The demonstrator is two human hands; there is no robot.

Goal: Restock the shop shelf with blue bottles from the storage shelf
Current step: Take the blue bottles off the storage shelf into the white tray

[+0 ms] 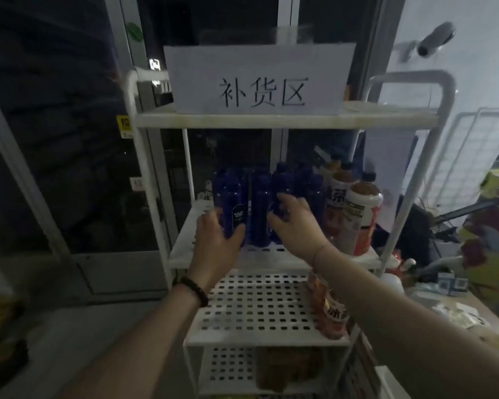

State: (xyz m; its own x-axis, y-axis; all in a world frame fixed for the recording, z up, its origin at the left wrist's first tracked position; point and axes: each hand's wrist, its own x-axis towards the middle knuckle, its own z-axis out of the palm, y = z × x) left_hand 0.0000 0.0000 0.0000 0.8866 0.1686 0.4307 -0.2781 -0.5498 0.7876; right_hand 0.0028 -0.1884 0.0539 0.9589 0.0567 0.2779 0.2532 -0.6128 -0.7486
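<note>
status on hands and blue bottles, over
Left hand grips a dark blue plastic bottle on the white perforated metal shelf. Right hand grips a second blue bottle. Brown drink bottles crowd the right side.

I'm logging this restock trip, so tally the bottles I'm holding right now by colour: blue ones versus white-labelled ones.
Blue bottles: 2, one gripped by the left hand, one by the right hand.
White-labelled bottles: 0, none held.
Total: 2.

Dark blue bottles (261, 197) are standing clustered on the white storage shelf's (183, 240) middle tier, the left hand (213, 246) gripping the labelled front bottle (236, 210), the right hand (296, 221) gripping a neighbouring bottle (277, 209).
</note>
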